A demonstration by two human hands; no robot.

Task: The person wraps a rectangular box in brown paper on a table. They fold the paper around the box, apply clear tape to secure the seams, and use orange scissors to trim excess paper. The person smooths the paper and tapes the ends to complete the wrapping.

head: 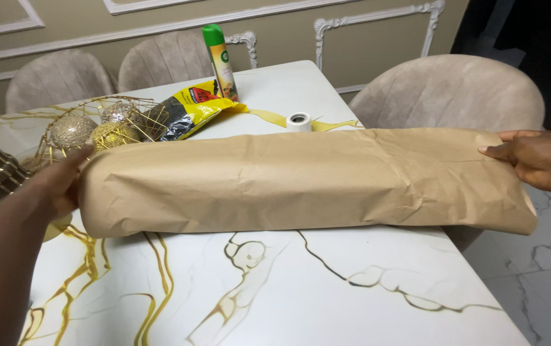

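Observation:
A long bundle wrapped in brown kraft paper (301, 179) lies across a white marble-look table (327, 288) with gold and dark veins. My left hand (57, 182) presses against the bundle's left end, its fingers partly hidden behind the paper. My right hand (538, 160) grips the paper's open right end, which hangs past the table edge. What is inside the paper is hidden.
Behind the bundle stand a gold wire basket (96, 125) with glittery balls, a yellow and black snack bag (189, 112), a green-capped spray can (220, 61) and a tape roll (299, 121). Beige upholstered chairs (448, 93) ring the table. Marble floor shows at the right.

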